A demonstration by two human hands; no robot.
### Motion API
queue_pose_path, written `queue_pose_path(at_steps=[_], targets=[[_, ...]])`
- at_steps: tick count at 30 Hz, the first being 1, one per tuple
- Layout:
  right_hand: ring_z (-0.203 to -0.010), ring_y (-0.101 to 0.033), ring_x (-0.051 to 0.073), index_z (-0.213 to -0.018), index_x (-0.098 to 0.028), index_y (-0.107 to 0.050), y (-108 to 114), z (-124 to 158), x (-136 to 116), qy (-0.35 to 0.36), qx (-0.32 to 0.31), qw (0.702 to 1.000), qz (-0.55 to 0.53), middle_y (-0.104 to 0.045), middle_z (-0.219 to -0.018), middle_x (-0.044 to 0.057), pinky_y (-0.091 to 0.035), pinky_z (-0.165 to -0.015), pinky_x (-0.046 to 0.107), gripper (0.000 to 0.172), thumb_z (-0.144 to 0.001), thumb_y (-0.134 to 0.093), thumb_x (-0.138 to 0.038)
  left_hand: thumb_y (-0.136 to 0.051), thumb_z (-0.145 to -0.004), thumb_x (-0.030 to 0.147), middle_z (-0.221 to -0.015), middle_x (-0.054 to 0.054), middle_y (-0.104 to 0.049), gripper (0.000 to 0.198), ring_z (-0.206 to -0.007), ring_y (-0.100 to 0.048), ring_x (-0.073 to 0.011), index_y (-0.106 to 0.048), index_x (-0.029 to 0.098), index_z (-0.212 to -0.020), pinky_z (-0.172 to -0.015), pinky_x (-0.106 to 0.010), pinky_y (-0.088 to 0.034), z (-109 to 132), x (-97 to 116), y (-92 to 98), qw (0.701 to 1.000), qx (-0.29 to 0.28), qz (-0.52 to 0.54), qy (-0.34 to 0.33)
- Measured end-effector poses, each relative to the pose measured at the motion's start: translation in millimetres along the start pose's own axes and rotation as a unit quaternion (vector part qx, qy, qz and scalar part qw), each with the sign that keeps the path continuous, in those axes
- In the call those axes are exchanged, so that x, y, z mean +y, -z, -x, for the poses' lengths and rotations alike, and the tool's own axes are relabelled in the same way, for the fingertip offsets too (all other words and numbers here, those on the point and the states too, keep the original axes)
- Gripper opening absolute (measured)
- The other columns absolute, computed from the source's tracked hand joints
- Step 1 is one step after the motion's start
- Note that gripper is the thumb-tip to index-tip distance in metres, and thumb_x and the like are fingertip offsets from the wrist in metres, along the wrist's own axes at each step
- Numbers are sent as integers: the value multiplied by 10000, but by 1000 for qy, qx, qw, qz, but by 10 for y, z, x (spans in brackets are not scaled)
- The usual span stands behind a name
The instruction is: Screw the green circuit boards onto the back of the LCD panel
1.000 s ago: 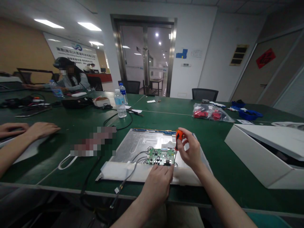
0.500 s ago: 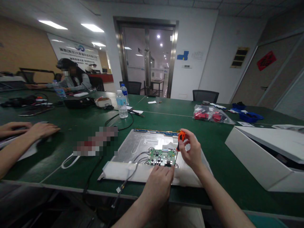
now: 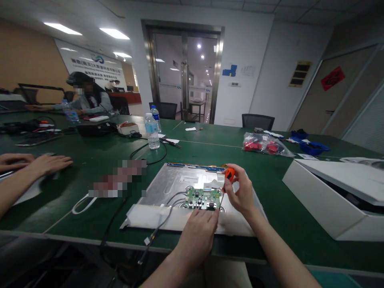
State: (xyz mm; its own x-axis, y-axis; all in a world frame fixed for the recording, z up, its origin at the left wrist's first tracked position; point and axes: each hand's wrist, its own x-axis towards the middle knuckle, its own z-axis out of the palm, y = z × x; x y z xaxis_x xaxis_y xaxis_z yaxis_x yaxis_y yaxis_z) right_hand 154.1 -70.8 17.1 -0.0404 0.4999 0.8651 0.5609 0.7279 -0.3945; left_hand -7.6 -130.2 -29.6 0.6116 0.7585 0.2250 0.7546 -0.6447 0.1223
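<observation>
My right hand is closed round the orange and black handle of a screwdriver. The shaft slants down to the near right corner of a green circuit board. Close to that tip rest the bent fingers of my left hand, at the board's near edge; what lies under them is hidden. The board sits on the silver back of a flat display panel, with grey cables running from its left side. A whitish film strip covers the panel's near edge.
Right of the panel stands a white box, its lid partly raised. Water bottles and a bag of red parts lie beyond. At left are another person's hands and a black cable.
The view has shifted slightly, moving the scene a little to the left. Both hands keep their places at the board, and the screwdriver stays at the same corner.
</observation>
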Motion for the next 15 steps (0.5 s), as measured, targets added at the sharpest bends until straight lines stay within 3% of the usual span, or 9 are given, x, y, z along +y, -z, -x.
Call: queue_pose_path(at_steps=[4, 10, 15], targets=[[-559, -497, 99, -1165, -208, -540, -1, -30, 0, 9, 1, 999, 31, -580, -845, 26, -467, -483, 222, 350, -839, -602, -323, -403, -871, 74, -953, -94, -645, 403, -890, -565, -234, -501, 129, -1257, -800, -379, -414, 6, -3, -6, 1000, 8, 2, 1], [-532, -498, 94, -1262, -188, -500, -9, -13, -17, -6, -8, 999, 47, -608, -819, 16, -468, -513, 232, 400, -870, -503, -271, -419, -870, 80, -953, -90, -648, 383, -893, -568, -242, -513, 127, -1239, -806, -391, -413, -4, -3, -22, 1000, 0, 5, 2], [-542, -518, 95, -1197, -192, -493, -1, -2, -1, -3, 0, 1000, 30, -621, -842, 21, -472, -521, 231, 341, -869, -505, -282, -409, -871, 68, -967, -88, -651, 386, -898, -571, -236, -513, 139, -1236, -802, -380, -410, -5, -1, -12, 1000, 6, 5, 7]])
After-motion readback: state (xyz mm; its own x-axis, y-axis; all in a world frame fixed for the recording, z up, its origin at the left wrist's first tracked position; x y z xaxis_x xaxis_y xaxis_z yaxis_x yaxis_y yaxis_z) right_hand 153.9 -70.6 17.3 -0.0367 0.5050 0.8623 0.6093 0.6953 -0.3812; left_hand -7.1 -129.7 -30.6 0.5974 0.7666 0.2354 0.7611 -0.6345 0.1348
